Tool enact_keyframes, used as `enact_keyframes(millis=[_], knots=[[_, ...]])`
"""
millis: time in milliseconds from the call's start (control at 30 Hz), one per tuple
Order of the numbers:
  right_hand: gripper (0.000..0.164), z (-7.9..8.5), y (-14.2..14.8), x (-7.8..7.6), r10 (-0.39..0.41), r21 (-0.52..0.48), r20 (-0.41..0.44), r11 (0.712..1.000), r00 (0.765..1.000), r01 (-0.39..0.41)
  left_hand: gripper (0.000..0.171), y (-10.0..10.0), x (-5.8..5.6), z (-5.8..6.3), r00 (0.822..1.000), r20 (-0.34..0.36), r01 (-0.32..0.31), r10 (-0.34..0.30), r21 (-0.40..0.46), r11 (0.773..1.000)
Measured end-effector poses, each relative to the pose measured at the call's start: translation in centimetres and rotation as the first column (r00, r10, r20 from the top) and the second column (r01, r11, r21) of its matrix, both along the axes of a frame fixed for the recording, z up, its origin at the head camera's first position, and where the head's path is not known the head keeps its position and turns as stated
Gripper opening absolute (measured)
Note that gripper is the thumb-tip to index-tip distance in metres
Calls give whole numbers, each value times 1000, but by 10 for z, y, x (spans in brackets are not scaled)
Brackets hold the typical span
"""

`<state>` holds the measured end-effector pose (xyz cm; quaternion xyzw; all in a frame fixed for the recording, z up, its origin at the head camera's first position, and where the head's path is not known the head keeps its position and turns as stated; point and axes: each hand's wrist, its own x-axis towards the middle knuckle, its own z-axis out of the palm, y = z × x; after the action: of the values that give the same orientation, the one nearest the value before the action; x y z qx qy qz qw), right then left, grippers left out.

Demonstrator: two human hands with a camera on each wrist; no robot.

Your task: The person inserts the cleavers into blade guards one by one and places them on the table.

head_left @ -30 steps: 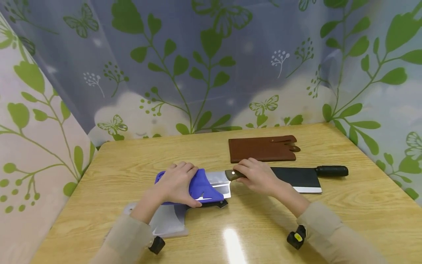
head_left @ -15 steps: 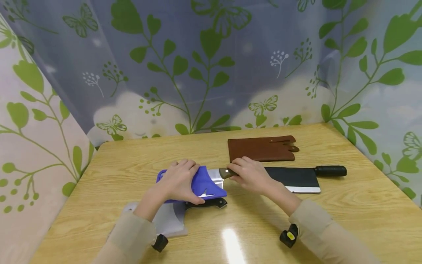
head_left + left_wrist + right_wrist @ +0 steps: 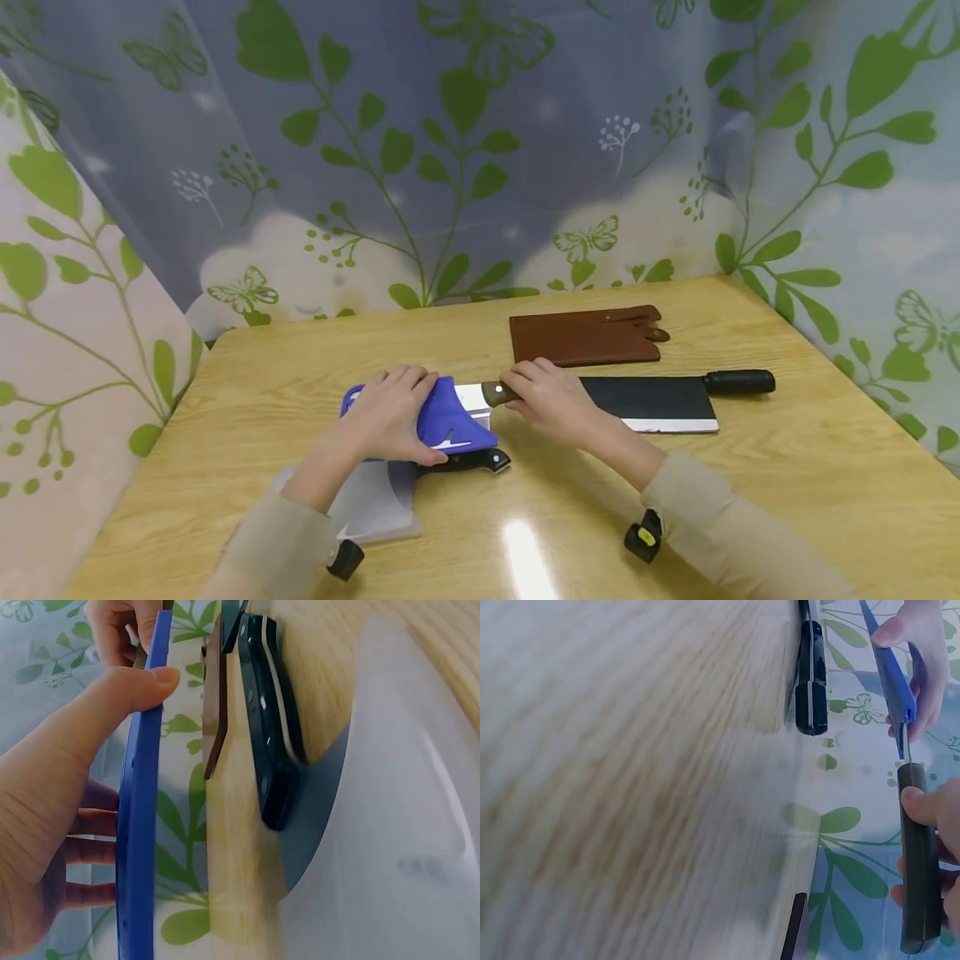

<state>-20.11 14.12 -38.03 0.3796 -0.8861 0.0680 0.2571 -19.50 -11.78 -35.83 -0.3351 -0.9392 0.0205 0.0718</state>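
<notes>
My left hand [image 3: 390, 412] holds a blue plastic knife sheath [image 3: 450, 423], thumb on its near edge and fingers over the far side. Part of a cleaver-like knife's steel blade [image 3: 471, 398] shows at the sheath mouth; the rest is hidden inside. With my right hand [image 3: 551, 402] I grip this knife's dark olive-brown handle [image 3: 920, 862]. In the left wrist view, the sheath [image 3: 139, 817] is raised above the table. Below and nearer me lies another knife with a black riveted handle [image 3: 468, 461], its blade in a translucent white sheath [image 3: 372, 504].
A black cleaver [image 3: 652, 398] with a bright edge lies to the right, partly behind my right hand, its black handle [image 3: 740, 382] pointing right. Behind it lies a brown leather sheath [image 3: 585, 338]. Patterned cloth [image 3: 480, 225] hangs at the wooden table's [image 3: 585, 533] back and sides.
The knife blade has slid deeper into the blue sheath, so less steel shows. My right hand has moved left with the handle, closer to my left hand. The view has shifted slightly.
</notes>
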Motion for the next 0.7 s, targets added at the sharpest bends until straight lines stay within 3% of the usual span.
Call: enact_keyframes(millis=[333, 700], knots=[[29, 3, -11, -3, 42, -21, -3, 999, 999, -42, 113, -17, 4, 5, 998, 51, -27, 25, 33, 999], [30, 14, -18, -17, 51, -58, 38, 997, 998, -48, 112, -47, -5, 5, 997, -40, -63, 67, 109, 992]])
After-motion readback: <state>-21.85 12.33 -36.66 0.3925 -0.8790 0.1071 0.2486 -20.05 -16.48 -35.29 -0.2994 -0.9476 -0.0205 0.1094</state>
